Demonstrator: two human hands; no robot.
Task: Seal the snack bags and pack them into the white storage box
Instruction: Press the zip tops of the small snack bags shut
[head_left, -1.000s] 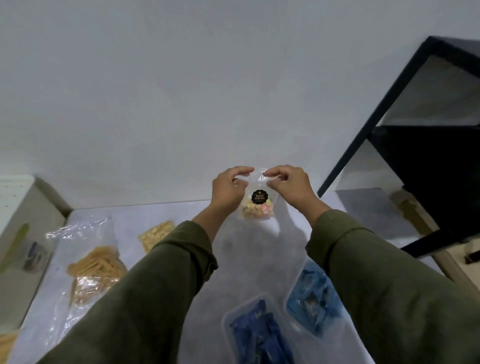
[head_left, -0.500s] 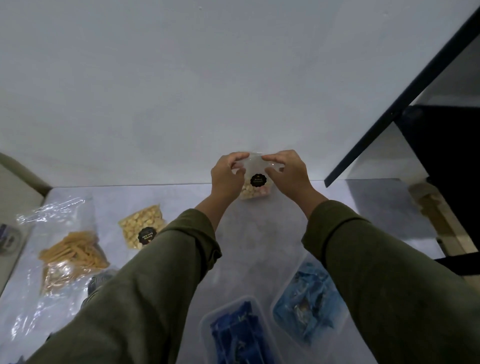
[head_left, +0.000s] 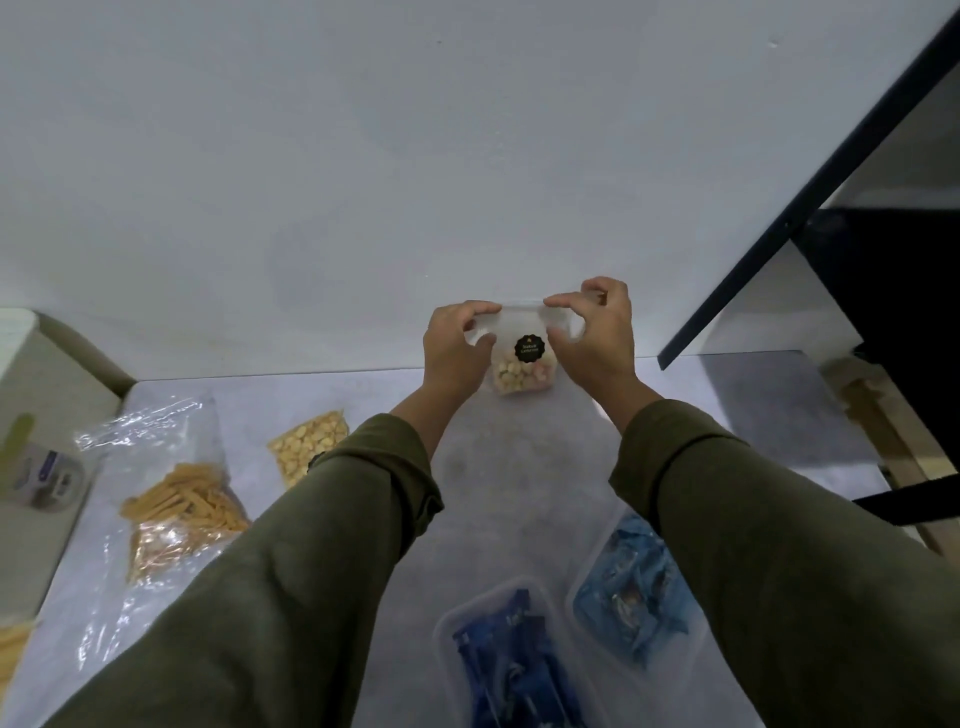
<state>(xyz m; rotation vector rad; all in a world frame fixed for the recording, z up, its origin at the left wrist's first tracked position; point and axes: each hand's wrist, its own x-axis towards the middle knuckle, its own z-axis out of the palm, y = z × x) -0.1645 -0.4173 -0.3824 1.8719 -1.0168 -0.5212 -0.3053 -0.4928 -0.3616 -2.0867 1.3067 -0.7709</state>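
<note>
A small clear snack bag (head_left: 522, 364) with a round black label and pale, pink and yellow pieces hangs above the far part of the grey table (head_left: 519, 457). My left hand (head_left: 457, 348) pinches its top left edge. My right hand (head_left: 595, 340) pinches the top right edge, thumb and fingers pressed on the strip. A sealed-looking bag of pale round snacks (head_left: 306, 452) lies on the table to the left. Beside it lies a larger clear bag of yellow sticks (head_left: 182, 514). A white box (head_left: 31, 395) stands at the left edge.
Two clear tubs hold blue wrapped snacks, one dark blue (head_left: 509, 665) near the front, one light blue (head_left: 628, 597) to its right. A black-framed shelf (head_left: 831, 171) rises at the right. A white wall stands behind the table. A small container (head_left: 52, 478) sits in the left box.
The camera has tilted down and to the left, showing more of the table. Both hands stay on the bag's top edge, with the fingers shifted slightly along it.
</note>
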